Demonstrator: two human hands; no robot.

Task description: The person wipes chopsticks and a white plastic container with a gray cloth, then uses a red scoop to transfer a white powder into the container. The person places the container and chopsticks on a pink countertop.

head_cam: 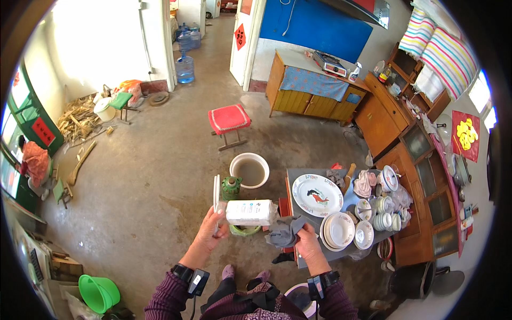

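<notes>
My left hand point(213, 229) grips one end of a white, plastic-wrapped pack point(249, 212) that bears printing. Two thin white strips point(217, 187) rise beside that end; whether they belong to the pack, I cannot tell. In my right hand point(309, 242) is a bunched grey cloth point(285, 232), close against the pack's other end. Behind the pack stands a green thermos flask point(231, 188), its lower part hidden. A light green rim point(245, 231) shows below the pack. Farther off, a white basin point(259, 185) on the floor holds murky water.
At my right, a table point(306, 262) bears a large fish-patterned oval plate point(318, 195), stacked plates point(340, 230), bowls and cloths. A red-topped stool point(229, 119) stands beyond the basin. Another basin point(310, 308) sits by my feet. A green bucket point(99, 294) is at lower left.
</notes>
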